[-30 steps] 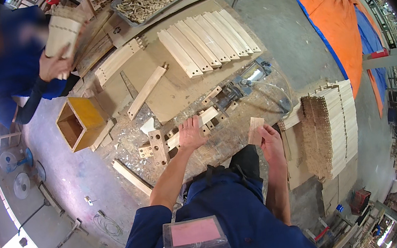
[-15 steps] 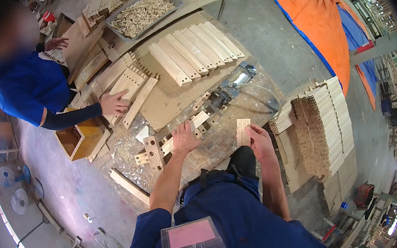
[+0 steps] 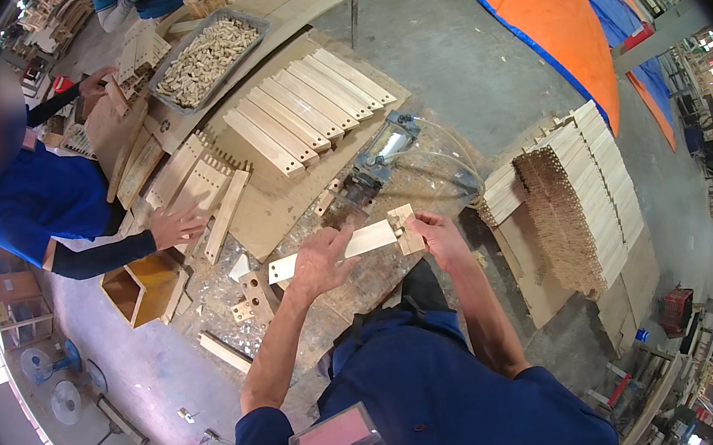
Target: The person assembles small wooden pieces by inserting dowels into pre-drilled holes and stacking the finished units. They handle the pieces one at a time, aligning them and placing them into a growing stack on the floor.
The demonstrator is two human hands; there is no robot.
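Observation:
My left hand [image 3: 321,262] grips a pale wooden slat [image 3: 371,237] across its middle. Two dark holes show at the slat's left end. In my right hand [image 3: 439,239] is a small flat wooden block [image 3: 407,230], pinched between thumb and fingers. The block lies crosswise at the slat's right end, touching or nearly so; the exact fit is too small to tell. Just beyond the slat stands a metal clamping device [image 3: 365,184] on the stained worktable [image 3: 355,286]. Near the slat's left end lies a drilled wooden block [image 3: 257,293].
Several slats [image 3: 308,105] lie in a row on cardboard. Behind them is a tray of wooden dowels [image 3: 206,62]. At left, a co-worker's hand [image 3: 178,225] rests over doweled slats. A tall stack of slats [image 3: 578,197] stands at right, and an open wooden box [image 3: 142,289] at left.
The slat has come off the clamping device towards me in my left hand. My right hand has brought the small block left to the slat's end. The whole view has shifted.

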